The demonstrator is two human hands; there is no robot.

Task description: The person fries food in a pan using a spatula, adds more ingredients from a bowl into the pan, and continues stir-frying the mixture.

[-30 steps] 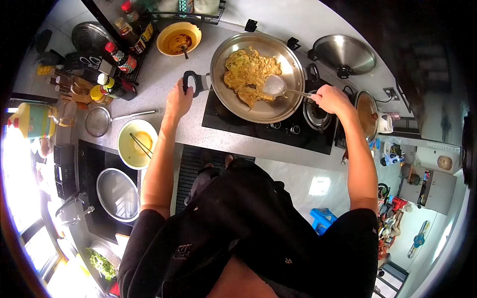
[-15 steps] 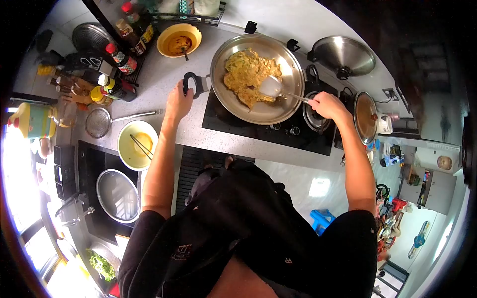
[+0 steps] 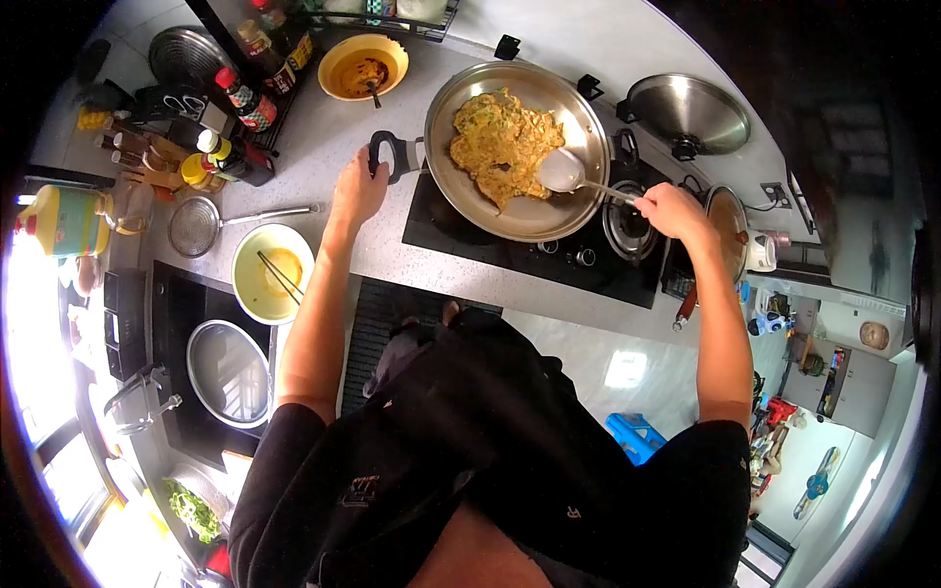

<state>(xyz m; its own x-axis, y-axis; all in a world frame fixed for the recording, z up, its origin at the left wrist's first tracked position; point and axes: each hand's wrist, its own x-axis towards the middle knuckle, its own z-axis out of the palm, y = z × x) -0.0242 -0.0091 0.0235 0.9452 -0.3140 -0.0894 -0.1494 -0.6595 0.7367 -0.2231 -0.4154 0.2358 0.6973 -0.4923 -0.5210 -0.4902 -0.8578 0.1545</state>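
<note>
My left hand (image 3: 360,194) is closed round the black handle (image 3: 384,162) at the left side of a wide steel pan (image 3: 461,208). The pan sits tilted-looking over the black cooktop (image 3: 431,230). A clumped, golden-yellow egg mass (image 3: 505,142) with green bits lies in it. In my right hand (image 3: 674,212) is the handle of a metal ladle (image 3: 560,171). The ladle's round head rests at the right edge of the egg, inside the pan.
A yellow bowl (image 3: 333,59) with sauce and a spoon stands behind left. Nearer are a strainer (image 3: 193,227), a pale bowl (image 3: 251,306) with chopsticks, and the sink (image 3: 186,441) holding a metal basin (image 3: 227,387). A steel lid (image 3: 706,108) stands at the back right.
The ladle head has shifted right, from within the egg's gap to its right edge. The egg now lies more together. My left hand stays at the pan handle.
</note>
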